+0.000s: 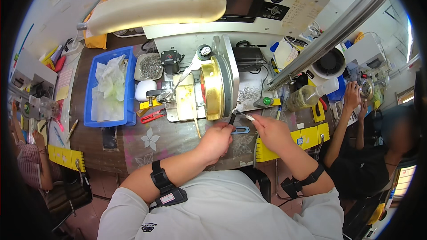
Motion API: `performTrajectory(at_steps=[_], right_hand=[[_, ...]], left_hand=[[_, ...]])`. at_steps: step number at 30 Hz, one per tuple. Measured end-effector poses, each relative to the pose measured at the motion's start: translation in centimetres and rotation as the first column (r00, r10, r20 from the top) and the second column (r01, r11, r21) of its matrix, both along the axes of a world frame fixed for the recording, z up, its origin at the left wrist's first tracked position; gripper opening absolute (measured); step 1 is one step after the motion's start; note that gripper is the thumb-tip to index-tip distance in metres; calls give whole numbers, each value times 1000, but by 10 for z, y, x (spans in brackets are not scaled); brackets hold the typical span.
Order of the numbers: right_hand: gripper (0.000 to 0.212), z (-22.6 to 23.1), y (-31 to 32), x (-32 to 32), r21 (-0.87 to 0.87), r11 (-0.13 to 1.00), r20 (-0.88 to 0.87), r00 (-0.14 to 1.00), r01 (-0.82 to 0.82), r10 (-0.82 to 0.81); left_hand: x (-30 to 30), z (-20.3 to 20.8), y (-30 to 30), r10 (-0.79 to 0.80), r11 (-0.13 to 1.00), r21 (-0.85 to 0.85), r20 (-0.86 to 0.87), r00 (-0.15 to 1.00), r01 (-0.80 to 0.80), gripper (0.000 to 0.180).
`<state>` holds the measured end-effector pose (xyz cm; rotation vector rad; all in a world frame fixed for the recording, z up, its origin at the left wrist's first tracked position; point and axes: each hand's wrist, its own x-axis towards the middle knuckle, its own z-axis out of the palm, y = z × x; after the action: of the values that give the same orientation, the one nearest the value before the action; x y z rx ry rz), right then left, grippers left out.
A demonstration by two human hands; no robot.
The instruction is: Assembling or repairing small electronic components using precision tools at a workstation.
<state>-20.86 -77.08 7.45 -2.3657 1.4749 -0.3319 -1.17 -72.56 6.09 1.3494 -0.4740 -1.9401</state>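
My left hand (215, 143) is closed around a slim black-handled tool (232, 118), its tip pointing away from me. A thin tool with a white handle (247, 116) is pinched in my right hand (272, 134). The two tips come together at a small pale spot just right of the gold-rimmed wheel (215, 91); whether a tiny piece sits between them is too small to tell. Under the tools, a flat blue slotted piece (241, 130) lies on the table between my hands. Left of the wheel stands a metal fixture (167, 93), with a thin wooden stick (197, 126) nearby.
A blue tray (132, 106) holds crumpled plastic bags. Red snips (153, 116), a dish of small metal parts (149, 67) and a clear bottle (307, 95) surround the machine. A metal post (329, 33) slants at right; a lamp (155, 9) hangs overhead. Co-workers sit on both sides.
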Motion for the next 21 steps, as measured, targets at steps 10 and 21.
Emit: performTrajectory(at_steps=[10,21], right_hand=[[24,3,6,6,-32,999,-72,997,-38,36],[26,-2,5,7,-34,999,-60,998,10,-12]], left_hand=[[1,0,3,2,1000,-3,-19,1000,-2,27],[1,0,2,1,999,-35,-5,1000,-1,26]])
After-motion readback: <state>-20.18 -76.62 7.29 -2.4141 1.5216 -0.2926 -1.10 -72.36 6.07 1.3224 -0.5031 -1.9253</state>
